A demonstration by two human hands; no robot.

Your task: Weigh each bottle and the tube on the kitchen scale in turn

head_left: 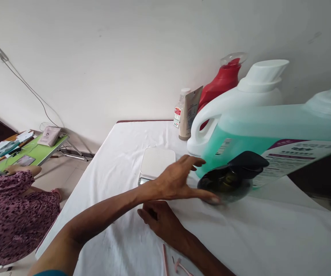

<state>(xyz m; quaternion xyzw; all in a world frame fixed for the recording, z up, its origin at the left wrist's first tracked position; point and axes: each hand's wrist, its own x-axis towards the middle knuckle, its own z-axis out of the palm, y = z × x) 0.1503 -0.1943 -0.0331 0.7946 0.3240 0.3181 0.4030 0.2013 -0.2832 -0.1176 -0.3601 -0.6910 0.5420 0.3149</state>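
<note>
Your left hand (179, 180), fingers spread loose, touches the dark jar (225, 184) on the white cloth (125, 161) under the green jug (269, 130); right hand (161, 220) rests half-curled, empty.

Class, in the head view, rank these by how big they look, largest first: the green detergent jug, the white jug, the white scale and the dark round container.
1. green detergent jug, though nearness to the camera inflates it
2. white jug
3. dark round container and white scale: too alike to rank
</note>
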